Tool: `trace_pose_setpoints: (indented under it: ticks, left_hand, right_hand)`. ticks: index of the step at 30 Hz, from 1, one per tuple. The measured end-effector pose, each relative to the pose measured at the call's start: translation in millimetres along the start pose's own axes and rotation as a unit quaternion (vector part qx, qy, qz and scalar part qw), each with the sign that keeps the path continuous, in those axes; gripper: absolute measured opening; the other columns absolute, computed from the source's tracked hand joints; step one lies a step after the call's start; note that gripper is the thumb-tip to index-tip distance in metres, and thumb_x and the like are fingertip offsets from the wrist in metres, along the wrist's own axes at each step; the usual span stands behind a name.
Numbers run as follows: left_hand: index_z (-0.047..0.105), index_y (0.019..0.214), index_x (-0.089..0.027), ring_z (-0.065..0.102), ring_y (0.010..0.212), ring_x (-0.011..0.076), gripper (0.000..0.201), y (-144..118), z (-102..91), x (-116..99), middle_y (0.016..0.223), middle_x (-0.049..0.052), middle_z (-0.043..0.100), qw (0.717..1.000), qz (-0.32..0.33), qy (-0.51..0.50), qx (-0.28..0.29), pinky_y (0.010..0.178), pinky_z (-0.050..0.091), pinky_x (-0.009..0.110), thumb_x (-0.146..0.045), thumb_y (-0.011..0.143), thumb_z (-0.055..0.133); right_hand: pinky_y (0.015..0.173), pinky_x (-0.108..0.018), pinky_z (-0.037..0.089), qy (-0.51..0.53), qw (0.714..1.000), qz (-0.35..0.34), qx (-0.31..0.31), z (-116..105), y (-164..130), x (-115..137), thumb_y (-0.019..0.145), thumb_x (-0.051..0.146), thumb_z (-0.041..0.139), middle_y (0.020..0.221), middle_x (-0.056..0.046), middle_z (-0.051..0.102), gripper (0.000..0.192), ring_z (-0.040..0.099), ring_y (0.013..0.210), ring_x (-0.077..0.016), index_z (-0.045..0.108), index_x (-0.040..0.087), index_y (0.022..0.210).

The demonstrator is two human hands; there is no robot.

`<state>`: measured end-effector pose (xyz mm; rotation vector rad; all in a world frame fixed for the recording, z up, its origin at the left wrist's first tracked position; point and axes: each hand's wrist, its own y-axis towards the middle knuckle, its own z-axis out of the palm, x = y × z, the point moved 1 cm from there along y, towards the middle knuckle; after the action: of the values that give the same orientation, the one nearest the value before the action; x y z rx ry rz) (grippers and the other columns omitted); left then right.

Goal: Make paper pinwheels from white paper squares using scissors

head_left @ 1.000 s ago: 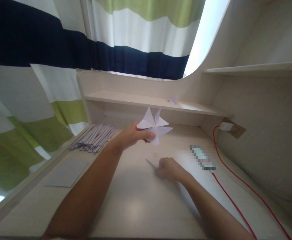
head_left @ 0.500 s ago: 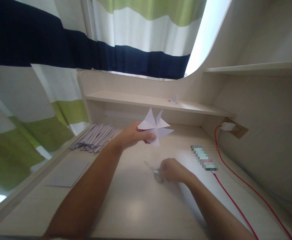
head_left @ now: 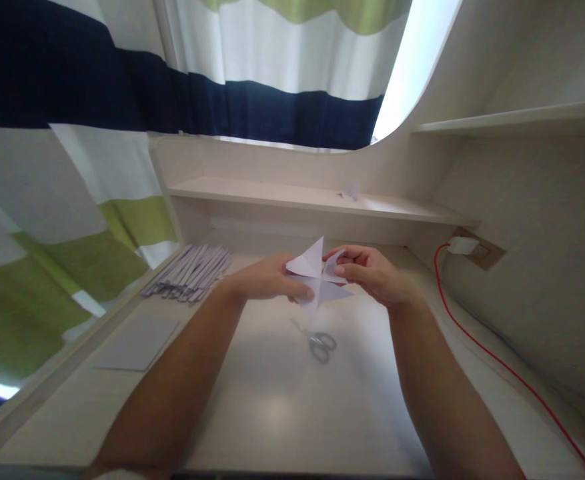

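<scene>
there, paper pinwheel [head_left: 319, 280] flat-on, points outward

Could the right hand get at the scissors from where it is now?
Probably yes: the scissors lie in the open on the desk, just below the right hand, but that hand is pinching the folded paper.

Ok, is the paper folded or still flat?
Folded: the paper shows pointed triangular flaps sticking out, pinched between the left hand and right hand.

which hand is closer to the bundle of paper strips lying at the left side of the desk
Left. The left hand is up over the desk holding the folded paper shape, just right of the paper strips. The right hand grips the shape's far side, farther from them.
</scene>
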<state>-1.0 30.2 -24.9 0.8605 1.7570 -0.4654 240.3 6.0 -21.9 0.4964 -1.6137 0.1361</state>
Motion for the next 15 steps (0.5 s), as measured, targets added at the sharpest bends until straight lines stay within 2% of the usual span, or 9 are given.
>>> trace_pose_setpoints:
  ticks: [2, 4, 9, 12, 15]
  left_hand:
    - [0.078, 0.084, -0.014, 0.067, 0.067, 0.0170, 0.023, 1, -1.3, 2, 0.075, 0.005, 0.074, 1.000, -0.003, 0.009, 0.011, 0.061, 0.054, 0.026, -0.032, 0.072, 0.085]
    - [0.079, 0.088, -0.014, 0.068, 0.068, 0.0167, 0.026, 3, -3.7, 5, 0.078, 0.006, 0.075, 1.000, -0.001, 0.014, 0.013, 0.062, 0.053, 0.025, -0.035, 0.074, 0.085]
    - [0.079, 0.106, -0.016, 0.069, 0.074, 0.0155, 0.037, 9, -10.1, 13, 0.091, 0.009, 0.078, 0.998, 0.027, -0.041, -0.032, 0.066, 0.054, 0.024, -0.041, 0.079, 0.085]
    - [0.075, 0.120, -0.019, 0.072, 0.094, 0.0186, 0.046, 11, -9.5, 14, 0.111, 0.011, 0.078, 0.990, 0.079, -0.102, -0.053, 0.080, 0.056, 0.027, -0.036, 0.079, 0.086]
    - [0.069, 0.133, -0.020, 0.069, 0.113, 0.0238, 0.062, 13, -2.7, 12, 0.126, 0.014, 0.074, 0.987, 0.109, -0.117, -0.030, 0.093, 0.056, 0.034, -0.030, 0.075, 0.090]
  right_hand:
    - [0.067, -0.026, 0.050, -0.016, 1.000, 0.006, 0.023, 4, 1, -3, 0.079, 0.035, 0.086, 0.080, -0.001, 0.073, 0.021, 0.062, 0.068, -0.0120, 0.079, 0.018, 0.090]
    - [0.067, -0.026, 0.049, -0.021, 1.000, 0.007, 0.012, 3, 2, -5, 0.082, 0.035, 0.085, 0.078, -0.001, 0.073, 0.019, 0.061, 0.067, -0.0122, 0.079, 0.017, 0.086]
    - [0.068, -0.026, 0.049, 0.013, 0.996, -0.039, -0.075, -4, 5, -10, 0.080, 0.034, 0.086, 0.080, -0.001, 0.074, 0.018, 0.062, 0.068, -0.0123, 0.080, 0.019, 0.088]
    - [0.072, -0.029, 0.053, 0.044, 0.987, -0.055, -0.141, -8, 7, -13, 0.078, 0.034, 0.087, 0.085, -0.001, 0.076, 0.019, 0.065, 0.072, -0.0145, 0.080, 0.022, 0.090]
    - [0.075, -0.031, 0.054, 0.060, 0.980, -0.058, -0.183, -8, 9, -15, 0.077, 0.035, 0.086, 0.087, -0.002, 0.076, 0.021, 0.067, 0.076, -0.0167, 0.079, 0.022, 0.092]
